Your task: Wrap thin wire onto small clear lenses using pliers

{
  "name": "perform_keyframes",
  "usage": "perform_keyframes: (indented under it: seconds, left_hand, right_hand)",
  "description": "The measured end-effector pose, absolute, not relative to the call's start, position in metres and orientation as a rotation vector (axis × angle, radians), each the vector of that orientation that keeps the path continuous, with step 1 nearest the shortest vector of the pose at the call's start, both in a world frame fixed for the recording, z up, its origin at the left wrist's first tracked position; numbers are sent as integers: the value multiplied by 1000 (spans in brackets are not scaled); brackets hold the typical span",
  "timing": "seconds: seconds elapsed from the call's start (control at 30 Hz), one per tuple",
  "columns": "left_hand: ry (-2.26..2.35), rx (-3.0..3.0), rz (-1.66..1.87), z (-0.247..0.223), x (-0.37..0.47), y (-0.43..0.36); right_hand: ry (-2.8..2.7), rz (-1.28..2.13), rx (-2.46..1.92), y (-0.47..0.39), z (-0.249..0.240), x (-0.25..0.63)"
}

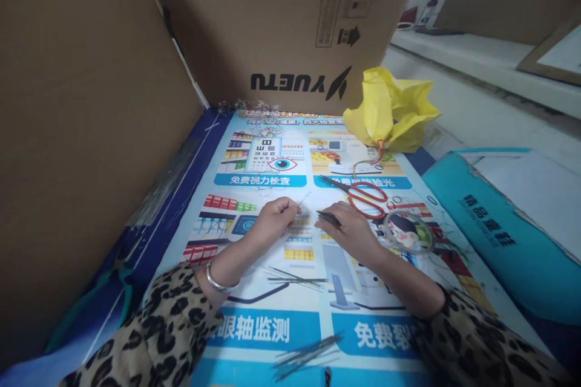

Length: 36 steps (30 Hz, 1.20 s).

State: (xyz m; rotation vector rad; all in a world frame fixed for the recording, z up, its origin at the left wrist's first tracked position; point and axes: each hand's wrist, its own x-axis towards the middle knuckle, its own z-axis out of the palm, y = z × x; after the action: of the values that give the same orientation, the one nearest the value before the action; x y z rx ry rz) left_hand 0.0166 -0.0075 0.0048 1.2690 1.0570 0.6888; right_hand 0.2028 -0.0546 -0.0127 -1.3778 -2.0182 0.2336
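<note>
My left hand (275, 217) is closed in a pinch on a thin wire (307, 208), which bends from its fingertips towards the other hand. Wrapped in my right hand (356, 233) is a small dark tool that looks like pliers (330, 218), its tip pointing left at the wire; most of it is hidden by the fingers. Just beyond that hand lie orange-handled scissors (367, 201). Below and between the forearms is a loose bunch of thin dark wires (297, 279), with a second bunch (308, 355) nearer to me.
A printed poster (313, 296) covers the table. A wire coil (408, 233) sits at right, beside a teal box (503, 236). Crumpled yellow paper (393, 112) stands far right. Teal-handled pliers (120, 272) and many thin strips (161, 193) lie left. Cardboard (281, 18) walls the back and left.
</note>
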Motion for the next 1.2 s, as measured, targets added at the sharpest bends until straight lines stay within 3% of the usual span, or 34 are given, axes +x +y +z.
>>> perform_keyframes:
  seconds: [0.33, 0.73, 1.2]
  left_hand:
    - [788, 1150, 333, 17, 16, -23]
    - [757, 1187, 487, 12, 13, -27]
    - [1128, 1623, 893, -3, 27, -34]
  right_hand:
    - [-1934, 87, -1309, -54, -14, 205]
    - [-1857, 551, -1398, -57, -7, 203]
    - [-1491, 997, -1468, -62, 8, 195]
